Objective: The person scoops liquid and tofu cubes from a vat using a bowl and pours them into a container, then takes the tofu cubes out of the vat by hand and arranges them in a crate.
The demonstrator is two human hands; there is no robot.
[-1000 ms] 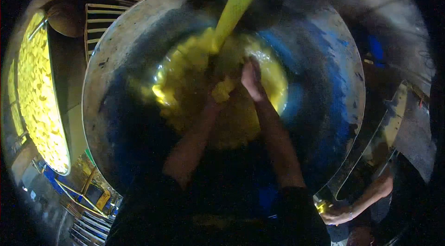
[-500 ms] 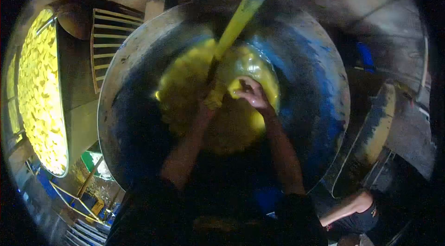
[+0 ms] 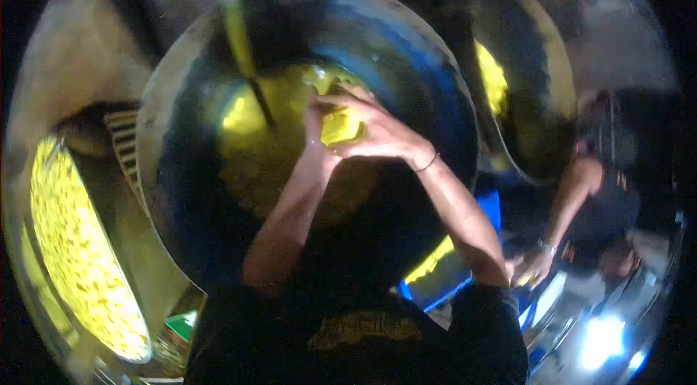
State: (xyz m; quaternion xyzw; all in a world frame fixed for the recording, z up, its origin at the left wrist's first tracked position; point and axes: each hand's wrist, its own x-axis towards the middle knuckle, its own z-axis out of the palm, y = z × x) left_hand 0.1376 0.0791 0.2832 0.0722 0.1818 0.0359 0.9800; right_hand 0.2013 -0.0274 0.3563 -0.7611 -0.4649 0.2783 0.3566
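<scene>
My left hand (image 3: 316, 124) and my right hand (image 3: 381, 129) are closed together around a yellow lump (image 3: 341, 126). Its exact kind I cannot make out. Both hands are over the big round vat (image 3: 165, 95), above the cloudy yellow liquid (image 3: 239, 160) inside it. To their left, a long pole (image 3: 236, 29) slants down with its lower end in the liquid. The hidden parts of the lump lie behind my fingers and palms.
A large tray of yellow pieces (image 3: 80, 254) stands at the left, beside a slatted rack (image 3: 123, 142). Another round vat (image 3: 548, 73) is at the right. Beyond my right arm are a blue-edged container (image 3: 443, 272) and another person's arm (image 3: 570, 203).
My left hand has left the pole and joined my right hand around the yellow lump. The pole now leans farther left. The view has turned, showing more of the right side.
</scene>
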